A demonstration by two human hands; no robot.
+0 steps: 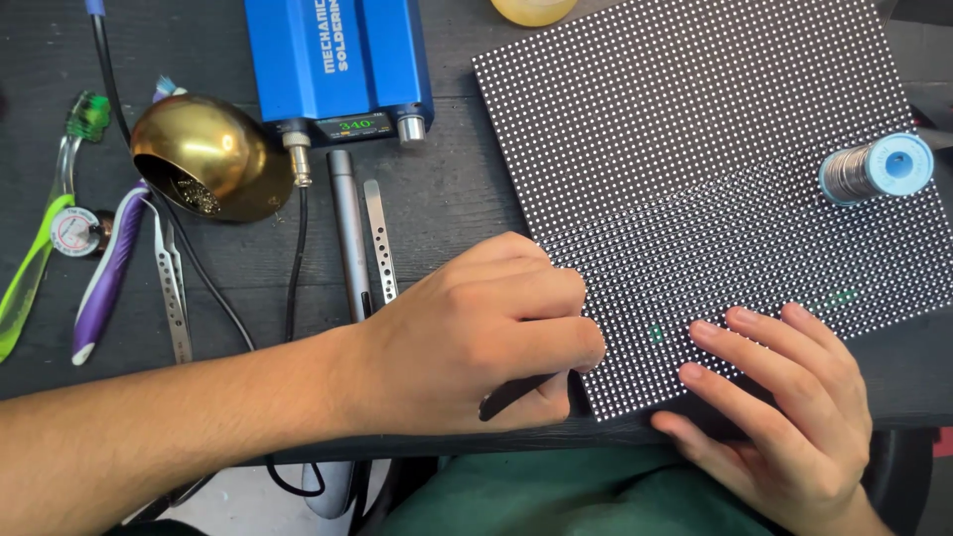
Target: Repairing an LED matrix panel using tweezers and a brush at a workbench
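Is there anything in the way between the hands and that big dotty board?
Nothing visible is in the way. The left hand already rests on the near left edge of the dotted panel, and the right hand lies flat on its near edge. The solder spool sits off at the panel's right side.

Dark table with LED panel, blue soldering station, tweezers.

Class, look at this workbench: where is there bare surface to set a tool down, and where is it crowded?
Bare dark bench lies between the perforated metal strip and the LED panel. The left is crowded: brass bowl, toothbrushes, tweezers, cable. Both hands, left and right, occupy the panel's near edge.
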